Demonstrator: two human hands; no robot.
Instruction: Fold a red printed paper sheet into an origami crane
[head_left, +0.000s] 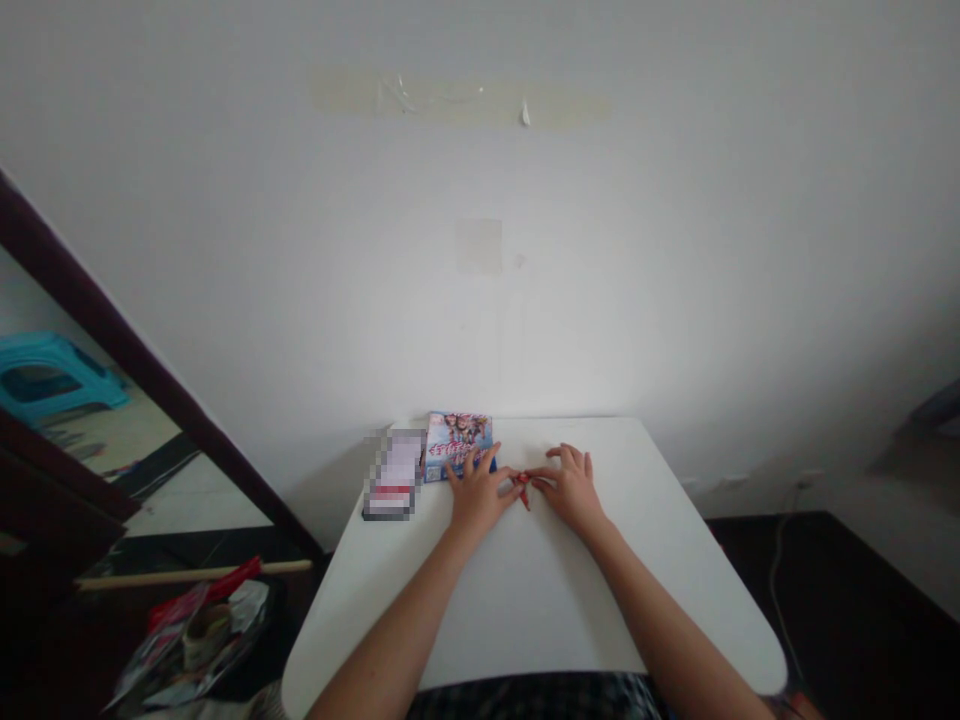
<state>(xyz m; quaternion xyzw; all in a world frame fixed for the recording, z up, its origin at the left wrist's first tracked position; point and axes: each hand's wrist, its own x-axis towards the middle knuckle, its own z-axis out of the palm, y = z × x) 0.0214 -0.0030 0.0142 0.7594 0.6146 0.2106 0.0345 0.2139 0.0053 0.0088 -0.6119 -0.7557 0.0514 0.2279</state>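
Observation:
Between my hands is a small red folded piece [525, 492], with a pointed end hanging toward me; whether it is paper or ribbon I cannot tell. My left hand [478, 492] pinches its left side between thumb and forefinger. The other left fingers spread over the lower right part of a colourful printed booklet [457, 428]. From the right, my right hand [574, 488] pinches the same red piece with thumb and forefinger, its remaining fingers raised and apart. The fingertips hide part of the piece.
A phone [395, 475], its screen blurred out, lies left of the booklet on the white table [525, 620]. The table's back edge meets a white wall [675, 250]. On the floor at left is a bag of rubbish [202, 640]; a blue stool [60, 375] shows beyond.

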